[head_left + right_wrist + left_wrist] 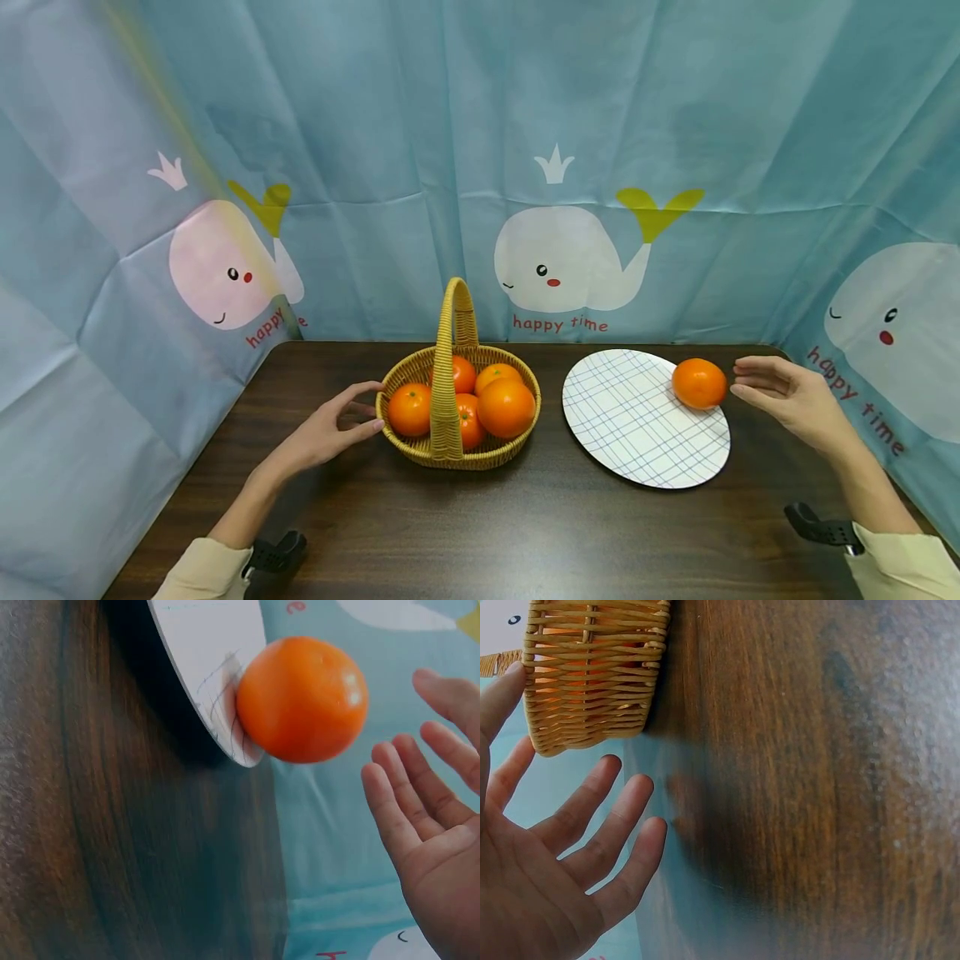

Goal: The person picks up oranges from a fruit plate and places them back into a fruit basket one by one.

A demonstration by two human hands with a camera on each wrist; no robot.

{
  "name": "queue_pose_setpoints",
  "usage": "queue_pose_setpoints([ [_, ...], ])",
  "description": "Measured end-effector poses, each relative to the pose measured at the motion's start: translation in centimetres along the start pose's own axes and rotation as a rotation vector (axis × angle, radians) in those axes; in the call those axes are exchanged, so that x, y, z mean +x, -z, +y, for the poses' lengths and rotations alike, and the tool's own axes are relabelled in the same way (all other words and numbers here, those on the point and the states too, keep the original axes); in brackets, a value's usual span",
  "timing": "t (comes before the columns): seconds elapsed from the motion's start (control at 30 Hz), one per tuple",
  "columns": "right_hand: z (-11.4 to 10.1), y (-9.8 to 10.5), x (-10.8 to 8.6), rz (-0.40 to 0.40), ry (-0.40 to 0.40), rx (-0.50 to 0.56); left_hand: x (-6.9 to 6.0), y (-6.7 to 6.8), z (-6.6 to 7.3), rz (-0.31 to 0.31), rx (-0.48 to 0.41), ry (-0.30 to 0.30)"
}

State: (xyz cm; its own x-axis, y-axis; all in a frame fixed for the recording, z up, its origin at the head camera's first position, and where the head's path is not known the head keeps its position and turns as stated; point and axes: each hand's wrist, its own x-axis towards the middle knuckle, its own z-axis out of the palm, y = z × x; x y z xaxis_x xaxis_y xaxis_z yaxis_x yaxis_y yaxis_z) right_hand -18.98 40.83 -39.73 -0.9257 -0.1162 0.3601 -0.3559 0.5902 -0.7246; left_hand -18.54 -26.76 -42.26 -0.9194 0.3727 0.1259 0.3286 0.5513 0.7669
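Note:
A yellow wicker basket (pixel 447 454) with a tall handle holds several orange fruits (pixel 506 408). At its left rim is my left hand (pixel 322 433), thumb and index fingertip at the wicker; in the left wrist view the other fingers (pixel 622 810) are spread and relaxed. To the right lies a round white plate (pixel 630 417) with a blue grid pattern. A single orange fruit (pixel 699 383) sits near the plate's right edge. My right hand (pixel 798 400) is just right of that fruit, apart from it, its fingers extended and holding nothing, as the right wrist view also shows.
The dark wooden table (pixel 480 533) carries the basket and the plate. A blue curtain (pixel 360 167) with whale prints hangs behind and along both sides. Each wrist wears a black strap (pixel 825 529).

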Motion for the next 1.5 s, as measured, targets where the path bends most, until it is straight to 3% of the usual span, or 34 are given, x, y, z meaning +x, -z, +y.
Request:
queue_pose_setpoints([
  [0.23, 0.6, 0.2, 0.6, -0.079, -0.087, -0.054, 0.0, 0.1, 0.3, -0.006, 0.005, 0.004],
  [0.87, 2.4, -1.1, 3.7, -0.317, -0.111, 0.069, 0.0, 0.2, 0.2, -0.007, -0.028, 0.007],
  [1.13, 3.1, -1.8, 4.2, -0.323, -0.107, 0.006, 0.0, 0.2, 0.2, -0.003, -0.026, 0.0],
  [1.5, 2.4, -2.0, 5.2, -0.316, -0.104, -0.012, -0.1, 0.2, 0.1, -0.007, -0.019, 0.012],
])
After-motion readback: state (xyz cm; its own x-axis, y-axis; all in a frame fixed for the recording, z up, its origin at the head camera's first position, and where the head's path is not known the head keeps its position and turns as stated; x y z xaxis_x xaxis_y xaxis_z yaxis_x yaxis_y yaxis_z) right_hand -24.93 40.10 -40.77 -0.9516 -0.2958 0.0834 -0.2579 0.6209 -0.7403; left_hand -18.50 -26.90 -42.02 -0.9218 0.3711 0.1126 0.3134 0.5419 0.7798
